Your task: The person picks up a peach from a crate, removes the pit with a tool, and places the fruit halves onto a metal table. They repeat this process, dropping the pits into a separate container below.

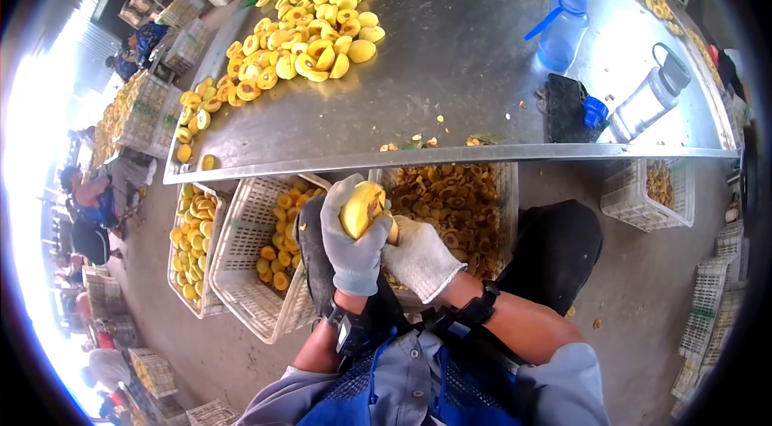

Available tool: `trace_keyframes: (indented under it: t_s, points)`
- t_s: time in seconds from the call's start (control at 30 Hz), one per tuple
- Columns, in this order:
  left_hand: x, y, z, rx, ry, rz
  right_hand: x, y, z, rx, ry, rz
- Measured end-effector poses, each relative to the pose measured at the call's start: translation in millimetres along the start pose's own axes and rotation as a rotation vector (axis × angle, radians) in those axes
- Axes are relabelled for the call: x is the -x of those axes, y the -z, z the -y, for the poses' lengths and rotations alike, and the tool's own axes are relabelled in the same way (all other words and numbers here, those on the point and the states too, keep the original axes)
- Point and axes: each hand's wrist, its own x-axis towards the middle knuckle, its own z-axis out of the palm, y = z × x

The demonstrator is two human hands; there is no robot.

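Note:
My left hand (351, 241), in a grey-white glove, holds a yellow fruit half (362, 209) with its brownish hollow showing. My right hand (422, 255), in a white knitted glove, is closed against the fruit's lower right side; a small wooden-looking piece shows at its fingertips, too hidden to name. Both hands are above my lap, before the metal table's front edge. Below and behind them stands a crate (508, 217) of brown fruit scraps. To the left, a white crate (241, 257) holds orange-yellow fruit halves.
On the metal table (450, 48) lie a pile of yellow fruit halves (314, 32), a blue bottle (563, 36), a clear bottle (647, 104) and a black object (567, 108). Crates of fruit (191, 245) and scraps (647, 201) stand either side. Other people (88, 197) are at left.

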Motion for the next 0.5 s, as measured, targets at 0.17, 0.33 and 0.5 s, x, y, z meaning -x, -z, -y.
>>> trace_keyframes:
  t_s: [0.17,0.33,0.5]
  points:
    - [-2,3,0,-0.035,-0.016,0.067,-1,14,12,-0.044,-0.01,0.192]
    - [-7,4,2,0.137,0.003,0.162,4,18,9,-0.163,0.002,0.28]
    - [-17,14,0,0.283,0.16,0.311,-3,32,14,0.151,0.105,0.378]
